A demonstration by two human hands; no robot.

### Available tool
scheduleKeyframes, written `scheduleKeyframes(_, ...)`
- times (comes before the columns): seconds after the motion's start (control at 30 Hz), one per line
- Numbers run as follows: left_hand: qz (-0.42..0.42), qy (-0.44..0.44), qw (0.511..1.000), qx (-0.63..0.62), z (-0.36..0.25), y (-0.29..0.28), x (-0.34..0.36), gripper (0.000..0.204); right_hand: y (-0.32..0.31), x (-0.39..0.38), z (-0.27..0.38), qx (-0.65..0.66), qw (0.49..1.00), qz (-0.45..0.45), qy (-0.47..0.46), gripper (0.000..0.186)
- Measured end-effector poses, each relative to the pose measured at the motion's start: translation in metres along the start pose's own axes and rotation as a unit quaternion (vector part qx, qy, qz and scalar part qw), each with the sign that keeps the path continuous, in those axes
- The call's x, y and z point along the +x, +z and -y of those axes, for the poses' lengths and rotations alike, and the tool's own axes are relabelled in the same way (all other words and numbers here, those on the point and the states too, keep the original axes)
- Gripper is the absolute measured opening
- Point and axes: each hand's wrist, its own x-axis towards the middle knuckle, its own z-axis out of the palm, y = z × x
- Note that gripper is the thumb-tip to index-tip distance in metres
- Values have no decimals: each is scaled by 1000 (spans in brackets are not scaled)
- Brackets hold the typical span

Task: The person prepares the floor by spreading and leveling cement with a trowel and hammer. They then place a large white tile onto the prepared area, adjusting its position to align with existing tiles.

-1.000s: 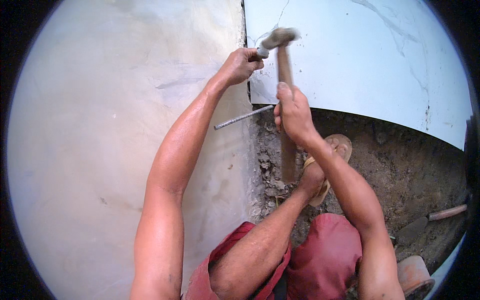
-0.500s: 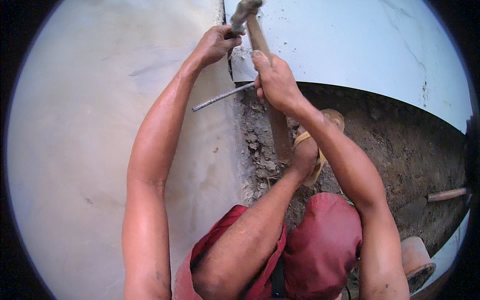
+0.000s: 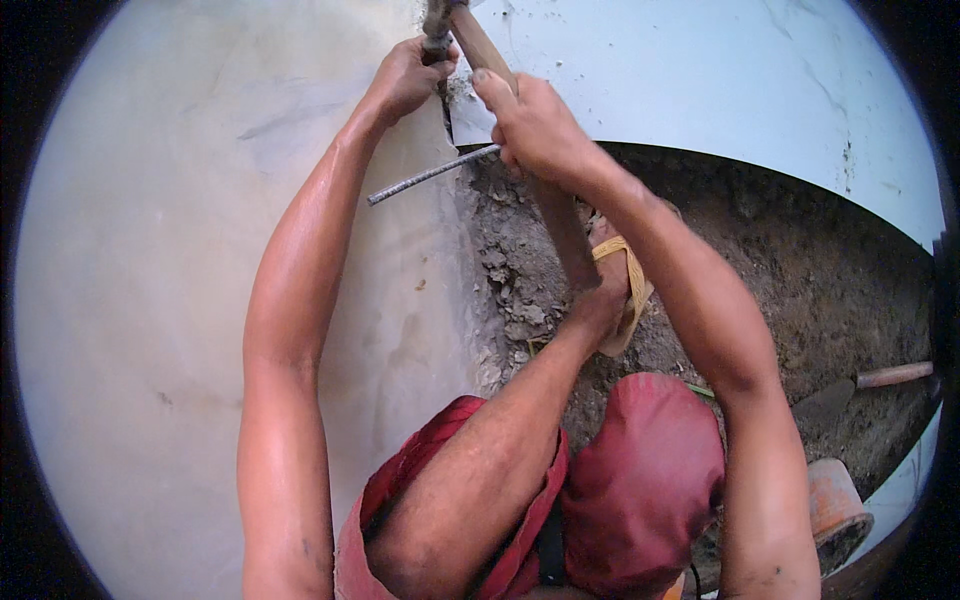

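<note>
My right hand [image 3: 538,128] is wrapped round the wooden handle [image 3: 565,225] of a hammer. The hammer's metal head [image 3: 437,22] is at the top edge of the view, right at the fingers of my left hand [image 3: 405,80]. Those fingers are pinched together over the slab's edge, around something dark that the hammer head partly hides. A ribbed steel bar [image 3: 425,180] slants from over the pale slab [image 3: 150,300] to beneath my right hand, where its far end is hidden.
Right of the slab's broken edge lies dark soil with rubble [image 3: 520,310]. Light blue sheeting [image 3: 700,80] covers the far ground. A trowel [image 3: 893,375] and an orange-stained container [image 3: 832,492] lie at the right. My sandalled foot [image 3: 620,270] rests beside the hammer handle.
The hammer head has moved left, closer over my left hand's fingers. The view has shifted slightly, so the bar and slab edge appear a little higher and further left.
</note>
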Motion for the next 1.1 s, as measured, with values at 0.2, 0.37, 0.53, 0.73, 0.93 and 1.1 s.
scheduleKeyframes(0.2, -5, -24, 1000, -17, 9, 5, 3, 12, 1, 9, -2, -9, 999, 5, -45, 50)
scheduleKeyframes(0.37, -63, -44, 996, 44, 22, 3, 7, 15, -11, 3, 17, -44, 998, 36, -26, 49)
scheduleKeyframes(0.53, -49, -85, 995, 9, -28, -8, -38, 21, -37, -68, 34, 53, 998, -10, -15, 38)
scheduleKeyframes(0.73, 227, 21, 974, 11, -39, 0, -30, 19, -56, -94, 41, 124, 987, 23, 104, 40)
scheduleKeyframes(0.93, 220, -5, 975, 35, -22, 15, -29, 16, -59, -114, 27, 142, 984, 16, 108, 44)
scheduleKeyframes(1.1, 211, -46, 966, 144, -21, 13, -27, 15, -49, -112, 11, 207, 978, 18, 33, 47)
